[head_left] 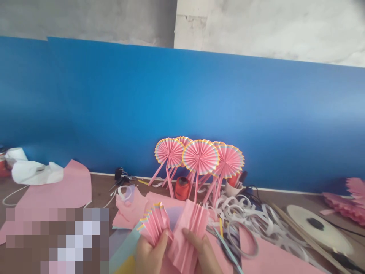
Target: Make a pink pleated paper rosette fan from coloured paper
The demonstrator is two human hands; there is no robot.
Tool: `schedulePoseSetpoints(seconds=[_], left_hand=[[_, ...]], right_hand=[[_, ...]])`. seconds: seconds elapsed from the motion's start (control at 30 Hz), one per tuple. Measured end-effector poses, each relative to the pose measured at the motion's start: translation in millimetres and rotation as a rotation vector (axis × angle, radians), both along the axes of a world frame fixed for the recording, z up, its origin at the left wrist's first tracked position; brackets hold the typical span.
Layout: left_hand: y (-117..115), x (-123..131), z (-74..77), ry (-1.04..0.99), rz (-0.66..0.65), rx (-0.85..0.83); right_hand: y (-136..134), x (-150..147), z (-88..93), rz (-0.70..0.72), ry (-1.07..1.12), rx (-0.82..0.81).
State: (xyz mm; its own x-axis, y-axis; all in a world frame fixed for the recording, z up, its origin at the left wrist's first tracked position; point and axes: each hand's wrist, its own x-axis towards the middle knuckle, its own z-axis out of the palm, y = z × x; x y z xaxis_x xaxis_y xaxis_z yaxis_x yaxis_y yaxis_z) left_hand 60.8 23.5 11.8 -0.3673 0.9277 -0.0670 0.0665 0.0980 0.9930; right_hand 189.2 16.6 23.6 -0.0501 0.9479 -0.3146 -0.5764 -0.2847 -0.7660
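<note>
Both hands are cut off by the lower edge of the view, so only the thumbs and upper knuckles show. The left hand [149, 255] is closed on the pleated pink paper [182, 228], its thumb pressed on the folds near the end with the yellow and blue edging; its fingers are hidden behind the paper. The right hand [203, 251] grips the plainer pink stretch of the same pleats, thumb laid across the front and fingers behind. Whether the pleats are one strip or two joined ones is hard to tell. The paper is held up just above the worktop [99, 188], low in the middle of the view.

A pixelated block [57, 240] covers the lower left corner and hides what lies there. Behind the hands, finished round fans [200, 156] on pink sticks lean against the blue backdrop [182, 102], partly hiding one another. A red spool [182, 188] and a white cup [231, 189] stand at their feet, half hidden by the sticks. Curled white strips [242, 215] lie tangled to the right, near a pale disc [321, 228]. A small dark tool [122, 177] is too small to identify. No writing can be read anywhere.
</note>
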Motion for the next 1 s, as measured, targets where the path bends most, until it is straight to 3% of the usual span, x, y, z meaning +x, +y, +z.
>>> schedulePoseSetpoints(seconds=[0.43,0.63,0.8,1.0], left_hand=[[6,3,-7.5,-0.062,-0.113,0.009],[9,-1,-15.6,-0.076,-0.105,-0.03],[7,-1,-20.0,-0.096,-0.099,-0.064],[8,-3,-16.5,-0.124,-0.079,-0.061]], right_hand=[[2,5,8.4,0.022,-0.083,0.113],[3,3,-7.7,0.147,-0.144,0.224],[4,5,-19.9,0.131,-0.091,0.163],[5,4,-15.6,0.084,-0.038,0.105]])
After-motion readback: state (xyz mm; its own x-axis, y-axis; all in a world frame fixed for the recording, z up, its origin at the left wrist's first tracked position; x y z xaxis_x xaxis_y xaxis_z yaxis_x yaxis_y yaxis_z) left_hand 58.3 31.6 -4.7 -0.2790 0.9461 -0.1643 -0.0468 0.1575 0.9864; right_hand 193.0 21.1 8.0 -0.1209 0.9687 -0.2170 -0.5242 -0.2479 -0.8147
